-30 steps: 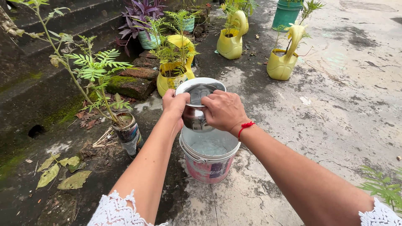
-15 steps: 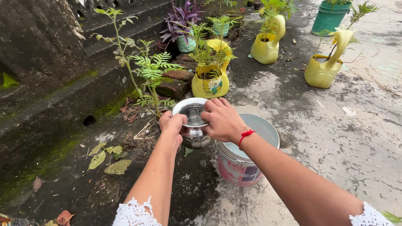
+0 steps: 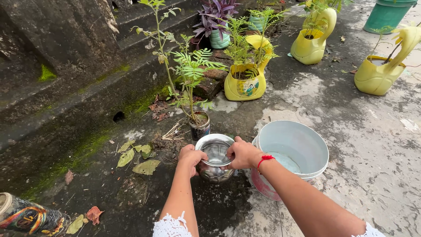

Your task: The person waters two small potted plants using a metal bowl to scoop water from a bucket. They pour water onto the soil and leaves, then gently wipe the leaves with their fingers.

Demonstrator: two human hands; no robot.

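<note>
Both our hands clasp the round, shiny steel water pot point(image 3: 214, 159) by its belly: our left hand point(image 3: 191, 156) curls around the near-left side, and our right hand point(image 3: 242, 153), with a red thread at the wrist, wraps the right side and rim. We hold it low over the damp concrete ground point(image 3: 372, 145), mouth upward, with the white plastic bucket point(image 3: 293, 153) just beside it on the right. We do well to keep it level and our grip even so nothing slops out. Just beyond stands a small dark pot with a thin leafy sapling point(image 3: 199, 125); farther off sits a yellow swan-shaped planter point(image 3: 247, 81).
</note>
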